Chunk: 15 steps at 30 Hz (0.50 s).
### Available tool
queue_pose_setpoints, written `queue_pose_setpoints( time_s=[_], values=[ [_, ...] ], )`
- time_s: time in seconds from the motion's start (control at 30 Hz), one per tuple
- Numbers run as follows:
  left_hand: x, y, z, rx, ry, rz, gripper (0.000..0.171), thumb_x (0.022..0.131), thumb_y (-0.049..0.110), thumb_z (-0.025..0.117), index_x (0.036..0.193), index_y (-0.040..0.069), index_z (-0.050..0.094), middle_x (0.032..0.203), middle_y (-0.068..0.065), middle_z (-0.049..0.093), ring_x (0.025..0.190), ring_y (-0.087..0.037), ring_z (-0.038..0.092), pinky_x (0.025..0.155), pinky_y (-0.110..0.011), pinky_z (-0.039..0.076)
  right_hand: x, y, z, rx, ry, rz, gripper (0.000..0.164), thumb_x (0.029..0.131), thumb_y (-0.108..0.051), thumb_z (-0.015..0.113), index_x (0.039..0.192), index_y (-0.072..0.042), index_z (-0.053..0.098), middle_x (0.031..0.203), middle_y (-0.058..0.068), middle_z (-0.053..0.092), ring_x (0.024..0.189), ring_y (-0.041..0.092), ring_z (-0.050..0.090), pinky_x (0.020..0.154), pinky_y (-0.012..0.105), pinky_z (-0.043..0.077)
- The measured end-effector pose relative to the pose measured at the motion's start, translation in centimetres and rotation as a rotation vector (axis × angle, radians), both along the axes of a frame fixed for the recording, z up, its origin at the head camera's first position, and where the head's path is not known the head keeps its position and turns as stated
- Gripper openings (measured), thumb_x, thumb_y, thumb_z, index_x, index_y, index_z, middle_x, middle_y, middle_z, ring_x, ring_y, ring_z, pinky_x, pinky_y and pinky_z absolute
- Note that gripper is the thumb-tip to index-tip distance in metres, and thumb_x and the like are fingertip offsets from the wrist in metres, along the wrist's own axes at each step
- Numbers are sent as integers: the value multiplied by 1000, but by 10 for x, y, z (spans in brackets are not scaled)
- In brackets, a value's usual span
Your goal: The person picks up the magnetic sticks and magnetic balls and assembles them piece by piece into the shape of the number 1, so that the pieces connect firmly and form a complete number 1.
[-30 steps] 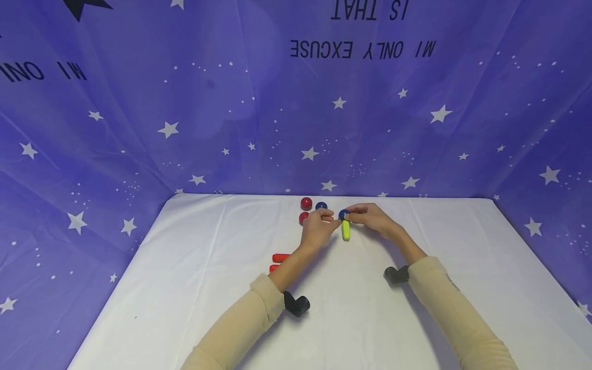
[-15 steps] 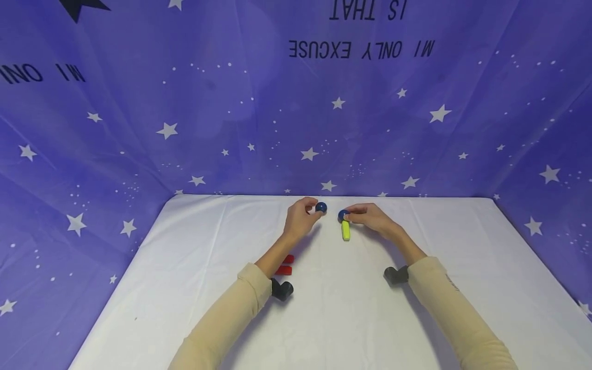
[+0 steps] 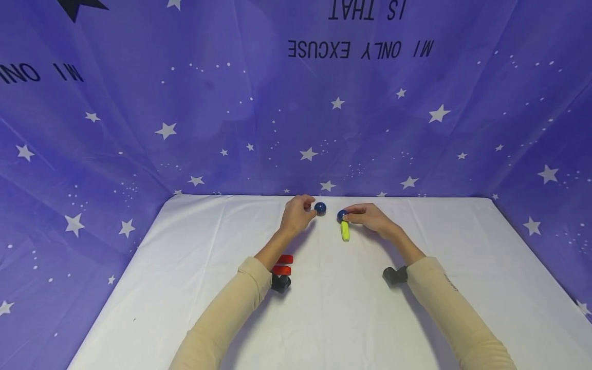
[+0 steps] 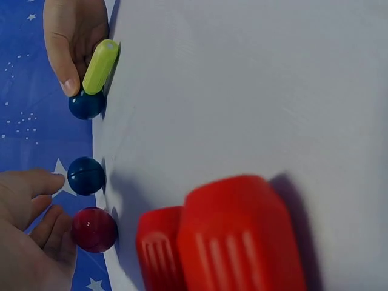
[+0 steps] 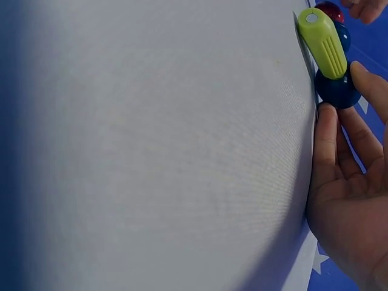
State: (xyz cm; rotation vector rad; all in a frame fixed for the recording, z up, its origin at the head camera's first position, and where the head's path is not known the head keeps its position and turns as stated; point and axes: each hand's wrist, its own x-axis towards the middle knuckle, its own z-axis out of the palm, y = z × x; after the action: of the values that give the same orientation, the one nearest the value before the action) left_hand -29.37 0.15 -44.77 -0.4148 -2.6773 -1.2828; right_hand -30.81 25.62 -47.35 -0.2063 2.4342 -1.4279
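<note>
With thumb and fingers, my right hand [image 3: 371,218] holds a shiny blue ball [image 3: 342,216]. A yellow-green ribbed stick [image 3: 345,231] has one end against this ball and points toward the person. My left hand [image 3: 297,215] is beside a second blue ball [image 3: 320,208], its fingers loosely bent. In the left wrist view a small gap separates the left thumb from that blue ball [image 4: 86,176]. A red ball [image 4: 94,230] lies by the left fingertips, hidden behind the hand in the head view. The other red ball seen earlier is out of sight.
Two red ribbed sticks [image 3: 283,270] lie side by side near the left forearm, partly covered by it. A black wrist device [image 3: 280,282] sits at the left cuff, another black device [image 3: 394,276] at the right. A purple star-printed curtain [image 3: 259,128] hangs behind the white table [image 3: 351,308].
My left hand has moved left, away from the yellow-green stick to beside the second blue ball, then drawn slightly off it. It now covers the red balls. The right hand stays put.
</note>
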Motion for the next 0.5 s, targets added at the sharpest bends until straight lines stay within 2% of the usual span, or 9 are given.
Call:
queue_pose_setpoints(
  time_s=[0.23,0.4,0.5],
  values=[
    [3,-6,-3,-66,60,-15,27,77,-7,69,104,-5,72,94,-17,66,90,-27,59,86,-38,48,1,0,0,-8,10,8,53,90,-32,75,133,-2,63,138,18,57,131,35,46,105,50,40],
    [5,-10,-6,-97,58,14,23,78,-6,70,101,-4,72,99,-15,66,92,-26,59,87,-37,49,1,0,1,-22,9,9,53,91,-32,74,133,-1,62,138,18,57,131,35,46,105,50,40],
    [5,-12,-7,-95,47,14,25,80,-3,72,105,-4,73,104,-16,68,98,-28,62,93,-37,49,2,0,1,-28,10,11,53,91,-31,74,133,-1,62,137,19,57,131,35,46,105,51,39]
  ],
)
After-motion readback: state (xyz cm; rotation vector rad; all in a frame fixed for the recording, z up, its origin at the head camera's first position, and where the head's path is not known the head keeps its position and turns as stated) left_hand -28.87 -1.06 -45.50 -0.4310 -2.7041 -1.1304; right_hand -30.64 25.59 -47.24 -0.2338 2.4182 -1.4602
